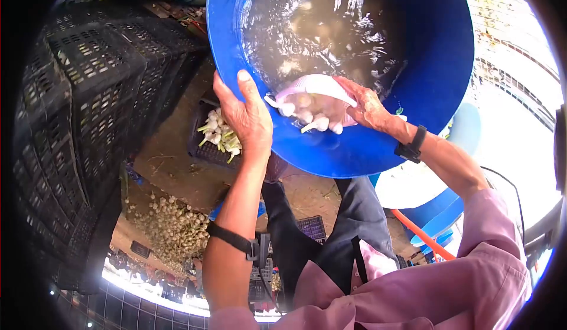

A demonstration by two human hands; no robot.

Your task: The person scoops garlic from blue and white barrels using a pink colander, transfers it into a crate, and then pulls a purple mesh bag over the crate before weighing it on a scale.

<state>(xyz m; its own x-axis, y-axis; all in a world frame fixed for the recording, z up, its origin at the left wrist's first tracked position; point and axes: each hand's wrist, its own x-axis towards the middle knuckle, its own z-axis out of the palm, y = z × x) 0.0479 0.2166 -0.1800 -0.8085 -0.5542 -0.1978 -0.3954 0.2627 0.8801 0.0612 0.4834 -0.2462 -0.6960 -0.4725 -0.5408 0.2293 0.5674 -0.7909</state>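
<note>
A large blue tub (437, 76), filled partly with murky, rippling water (331, 29), stands in front of me. My left hand (251, 117) grips the tub's near-left rim, thumb on the inner side and fingers outside. In my right hand (369, 105) is a pale pink plastic basket (319, 83), held by its right edge and tilted low at the near inside wall. Several white garlic bulbs (319, 123) lie in its mouth and against the tub wall. Pale shapes, blurred by the water, show deeper in the tub.
Black plastic crates (94, 76) are stacked high on the left. A dark crate of garlic (221, 132) sits below my left hand. A garlic pile (171, 229) covers the floor behind it. To the right are a blue-and-white container (425, 212) and an orange pipe (419, 232).
</note>
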